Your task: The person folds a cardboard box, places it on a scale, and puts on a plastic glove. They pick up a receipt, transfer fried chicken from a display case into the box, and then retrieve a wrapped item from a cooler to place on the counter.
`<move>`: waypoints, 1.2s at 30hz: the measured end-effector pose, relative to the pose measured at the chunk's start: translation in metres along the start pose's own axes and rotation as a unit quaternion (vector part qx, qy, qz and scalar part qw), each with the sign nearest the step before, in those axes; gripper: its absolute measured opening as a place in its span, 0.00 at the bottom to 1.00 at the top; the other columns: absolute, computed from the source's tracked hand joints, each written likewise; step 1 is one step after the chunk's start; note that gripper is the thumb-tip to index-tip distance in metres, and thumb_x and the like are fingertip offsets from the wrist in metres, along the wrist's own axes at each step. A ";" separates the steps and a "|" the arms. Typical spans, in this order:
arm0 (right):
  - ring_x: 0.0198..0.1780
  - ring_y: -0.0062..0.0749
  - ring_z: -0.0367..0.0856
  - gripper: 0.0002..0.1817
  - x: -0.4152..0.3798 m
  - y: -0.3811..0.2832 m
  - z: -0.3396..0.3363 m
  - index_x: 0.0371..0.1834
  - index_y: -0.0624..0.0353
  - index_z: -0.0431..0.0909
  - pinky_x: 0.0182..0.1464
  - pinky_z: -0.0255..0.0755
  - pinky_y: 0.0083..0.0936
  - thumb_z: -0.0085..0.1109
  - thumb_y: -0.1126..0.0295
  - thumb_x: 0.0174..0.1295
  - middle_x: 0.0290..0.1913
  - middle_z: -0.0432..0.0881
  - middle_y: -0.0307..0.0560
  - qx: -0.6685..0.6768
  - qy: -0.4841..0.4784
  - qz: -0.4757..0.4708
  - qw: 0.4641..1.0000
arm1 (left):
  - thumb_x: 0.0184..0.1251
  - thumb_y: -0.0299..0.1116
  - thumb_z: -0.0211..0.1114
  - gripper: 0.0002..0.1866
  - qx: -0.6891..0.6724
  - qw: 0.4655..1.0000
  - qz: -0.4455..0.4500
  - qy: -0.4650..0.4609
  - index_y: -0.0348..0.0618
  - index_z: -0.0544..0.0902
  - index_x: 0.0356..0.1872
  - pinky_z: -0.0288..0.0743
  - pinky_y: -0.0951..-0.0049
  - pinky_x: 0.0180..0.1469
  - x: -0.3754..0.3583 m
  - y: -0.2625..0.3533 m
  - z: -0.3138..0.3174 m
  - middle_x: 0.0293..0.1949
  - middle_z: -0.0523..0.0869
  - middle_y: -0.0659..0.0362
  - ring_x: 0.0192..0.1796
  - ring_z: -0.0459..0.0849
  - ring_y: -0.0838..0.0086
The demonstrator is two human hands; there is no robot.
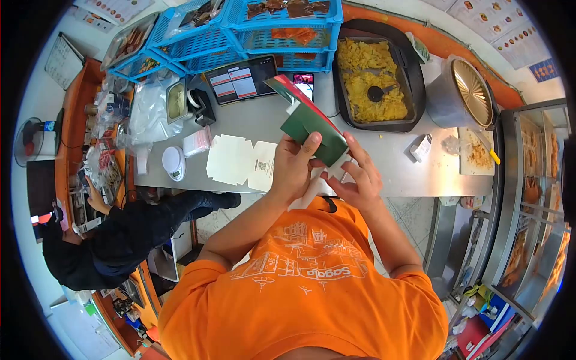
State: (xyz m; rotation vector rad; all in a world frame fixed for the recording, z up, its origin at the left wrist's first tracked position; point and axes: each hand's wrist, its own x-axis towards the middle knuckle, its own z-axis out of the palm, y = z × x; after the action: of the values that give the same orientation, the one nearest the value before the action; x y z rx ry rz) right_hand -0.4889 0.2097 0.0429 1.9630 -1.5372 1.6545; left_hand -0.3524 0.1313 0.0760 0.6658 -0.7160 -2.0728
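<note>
A green and red cardboard box (pixel 312 129), partly folded with white inner flaps showing, is held up over the table edge in front of my chest. My left hand (pixel 295 165) grips its near left side, with the thumb lying on the green panel. On the near right side, my right hand (pixel 358 175) has its fingers bent round the box's edge and a pale flap. Flat on the table to the left lies an unfolded white carton blank (pixel 231 161) with a printed code on one panel.
A tablet (pixel 241 80) and a phone (pixel 304 86) stand behind the box. To the right are a tray of yellow food (pixel 367 57), a large pot (pixel 444 90) and a knife (pixel 493 155). Blue crates (pixel 198 45) line the back. A person in black (pixel 120 234) works at left.
</note>
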 end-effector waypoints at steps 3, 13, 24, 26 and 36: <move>0.56 0.57 0.84 0.26 0.011 -0.005 -0.005 0.42 0.66 0.81 0.53 0.82 0.38 0.83 0.69 0.39 0.62 0.76 0.71 0.030 -0.010 0.024 0.999 | 0.69 0.30 0.68 0.13 0.077 0.997 0.019 -0.013 0.40 0.77 0.50 0.88 0.72 0.44 0.005 0.005 -0.005 0.44 0.85 0.58 0.44 0.87 0.73; 0.53 0.54 0.84 0.22 0.024 0.006 -0.012 0.40 0.62 0.84 0.51 0.82 0.36 0.80 0.72 0.39 0.59 0.80 0.61 -0.026 -0.050 -0.017 0.998 | 0.67 0.23 0.68 0.14 0.122 0.991 0.028 -0.055 0.38 0.79 0.52 0.81 0.77 0.47 0.000 0.002 -0.004 0.43 0.85 0.63 0.44 0.85 0.79; 0.37 0.38 0.81 0.21 0.045 0.005 -0.040 0.48 0.55 0.81 0.39 0.76 0.31 0.76 0.65 0.51 0.43 0.76 0.44 0.162 -0.354 0.185 0.902 | 0.60 0.20 0.67 0.37 0.608 0.737 -0.066 -0.287 0.46 0.66 0.72 0.77 0.67 0.51 -0.008 0.036 -0.031 0.40 0.89 0.47 0.41 0.87 0.58; 0.37 0.39 0.81 0.19 0.045 -0.001 -0.042 0.47 0.54 0.81 0.39 0.76 0.30 0.75 0.66 0.52 0.42 0.76 0.45 0.111 -0.369 0.158 0.909 | 0.59 0.21 0.69 0.51 0.559 0.806 -0.049 -0.188 0.52 0.47 0.80 0.78 0.65 0.47 -0.015 0.040 -0.027 0.35 0.89 0.48 0.36 0.87 0.57; 0.44 0.32 0.76 0.24 0.016 0.026 -0.039 0.59 0.52 0.82 0.45 0.74 0.25 0.72 0.66 0.56 0.59 0.76 0.50 0.139 -0.179 0.181 0.957 | 0.58 0.26 0.69 0.32 0.721 0.652 0.145 -0.186 0.52 0.76 0.67 0.70 0.69 0.50 -0.038 0.021 -0.041 0.35 0.90 0.61 0.41 0.82 0.65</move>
State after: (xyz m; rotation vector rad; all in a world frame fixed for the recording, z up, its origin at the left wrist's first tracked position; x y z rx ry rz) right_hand -0.5360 0.2137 0.0585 2.3436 -1.9908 1.8062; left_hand -0.2936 0.1416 0.0694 0.7937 -2.5786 -0.9257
